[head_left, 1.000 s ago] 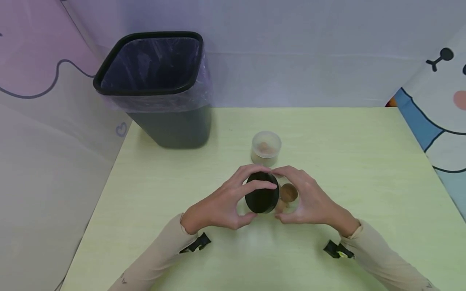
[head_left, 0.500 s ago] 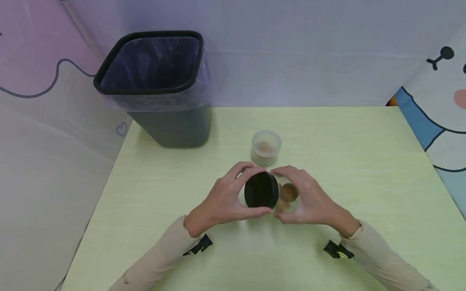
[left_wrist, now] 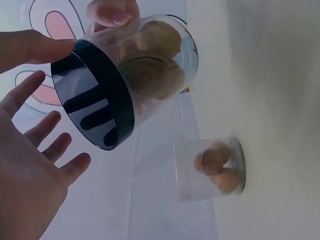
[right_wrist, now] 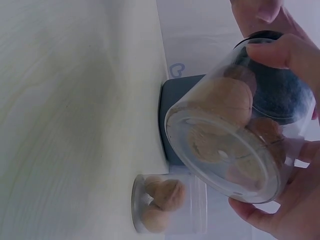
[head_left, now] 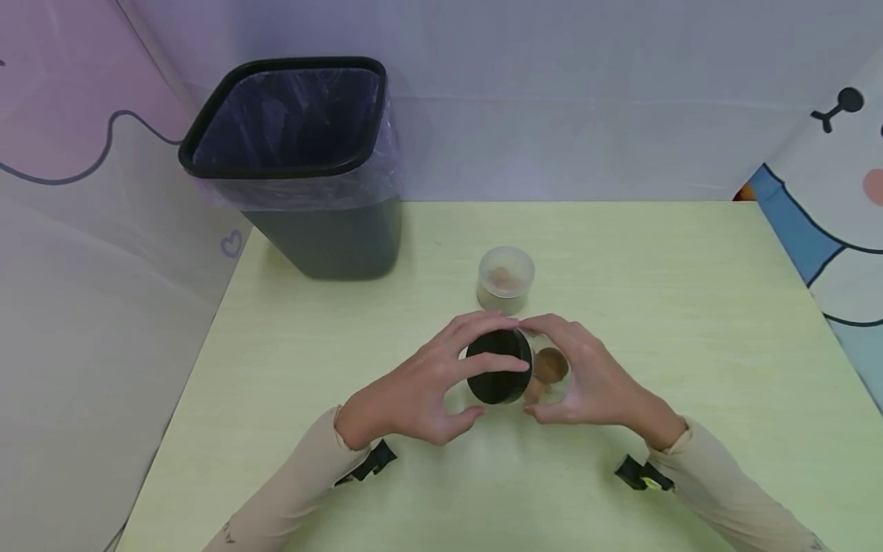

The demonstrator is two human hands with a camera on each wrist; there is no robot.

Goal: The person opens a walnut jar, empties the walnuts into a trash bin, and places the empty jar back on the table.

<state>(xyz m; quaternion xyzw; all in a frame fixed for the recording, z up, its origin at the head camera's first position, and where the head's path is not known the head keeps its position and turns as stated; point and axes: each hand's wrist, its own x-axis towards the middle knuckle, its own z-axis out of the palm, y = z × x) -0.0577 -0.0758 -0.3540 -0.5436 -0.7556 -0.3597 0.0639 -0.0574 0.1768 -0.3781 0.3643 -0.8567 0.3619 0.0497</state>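
A clear plastic jar with a black lid is held tilted above the table, lid toward the left hand. Several brown, walnut-like round things lie inside it. My right hand grips the jar body, thumb and fingers on opposite sides. Around the lid, my left hand has its fingers spread. One finger lies across the lid's top, while the left wrist view shows several fingertips apart from it. Behind the hands, a second clear container, holding similar round things, stands on the table.
A grey bin with a black rim and a plastic liner stands at the table's back left. The pale yellow-green table meets a light cloth backdrop. Printed cartoon shapes show on the side cloths.
The left hand closed its thumb and fingers around the lid half a second ago. Now its thumb is off and its fingers are spread again. The right hand keeps its grip.
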